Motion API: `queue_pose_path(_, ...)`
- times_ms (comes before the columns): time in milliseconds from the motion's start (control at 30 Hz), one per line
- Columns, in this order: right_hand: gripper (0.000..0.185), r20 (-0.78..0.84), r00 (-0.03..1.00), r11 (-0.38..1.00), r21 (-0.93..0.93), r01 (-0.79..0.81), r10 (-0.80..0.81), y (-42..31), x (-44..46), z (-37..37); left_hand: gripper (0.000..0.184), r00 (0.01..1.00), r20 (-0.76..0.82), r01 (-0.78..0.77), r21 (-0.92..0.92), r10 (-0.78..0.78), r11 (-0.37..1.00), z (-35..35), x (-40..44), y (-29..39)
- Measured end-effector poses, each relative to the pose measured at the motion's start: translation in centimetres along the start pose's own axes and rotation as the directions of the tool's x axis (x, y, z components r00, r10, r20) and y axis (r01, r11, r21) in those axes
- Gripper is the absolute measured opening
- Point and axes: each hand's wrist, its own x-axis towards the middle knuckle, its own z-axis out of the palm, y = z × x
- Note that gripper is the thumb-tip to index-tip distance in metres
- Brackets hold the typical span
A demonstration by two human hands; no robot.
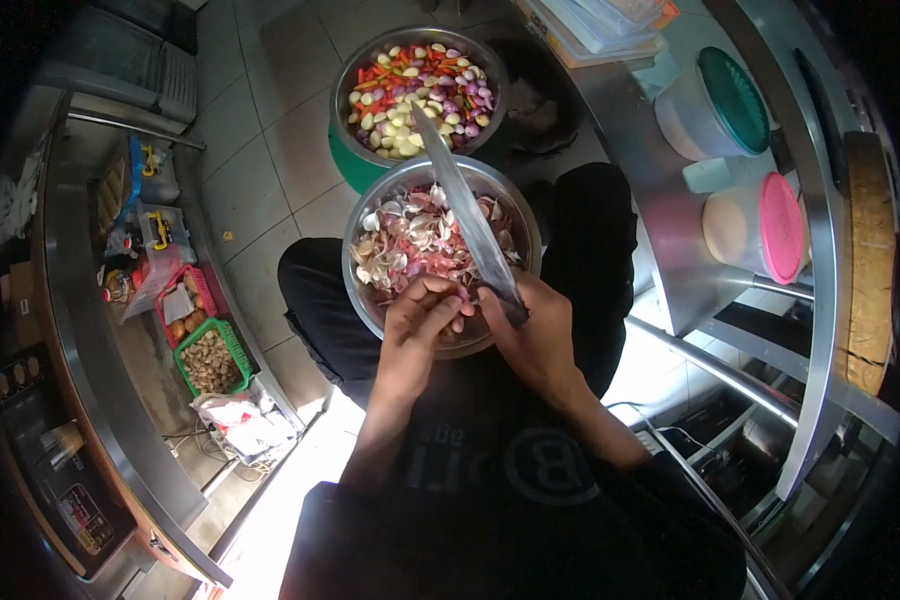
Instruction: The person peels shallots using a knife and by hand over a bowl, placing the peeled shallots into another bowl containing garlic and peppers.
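My right hand (532, 335) is wrapped round the dark handle of a large knife (453, 190), its wide blade slanting up and away to the left. Close beside it, my left hand (422, 318) pinches a small purplish clove (462, 294), mostly covered by the fingers. Both hands are over the near rim of a steel bowl (354, 290) in my lap. This bowl contains garlic cloves (425, 228) with white and pinkish skins. Beyond it, a second steel bowl (499, 75) holds peeled garlic, shallots and red and orange chillies; the knife tip overlaps it in view.
A green container (350, 165) shows under the far bowl. Tubs with a green lid (735, 100) and a pink lid (778, 228) stand on the steel shelf at right. On the left are a green basket (213, 360) of small brownish pieces and a red basket (183, 305).
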Motion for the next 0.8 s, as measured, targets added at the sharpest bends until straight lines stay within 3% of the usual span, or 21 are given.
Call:
queue_pose_path(200,0.023,-0.043,0.986,0.986,0.029,0.164,-0.163,-0.8,0.2,-0.2,0.026,0.999,0.027,0.023,-0.107,-0.02,0.994,-0.4,-0.1,0.6)
queue_pose_path(433,0.021,-0.044,0.989,0.983,0.116,0.145,-0.141,-2.0,0.2,-0.7,0.023,1.0,0.012,-0.005,-0.171,0.007,0.985,-1.7,0.0,-0.8)
queue_pose_path(500,0.019,-0.026,0.983,0.97,0.16,0.184,-0.182,-2.2,0.3,-0.7,0.022,0.986,-0.136,-0.108,-0.074,0.097,0.991,-1.5,-0.1,-1.8)
queue_pose_path(633,0.02,0.021,0.982,0.972,0.147,0.185,-0.19,-2.1,0.4,-0.5,0.021,0.983,-0.118,-0.145,-0.034,0.14,0.989,-1.2,-0.2,-1.9)
queue_pose_path(800,0.022,0.074,0.978,0.975,0.124,0.185,-0.195,-2.0,0.3,-0.7,0.021,0.963,-0.138,-0.206,0.179,0.232,0.962,-0.9,-0.2,-1.7)
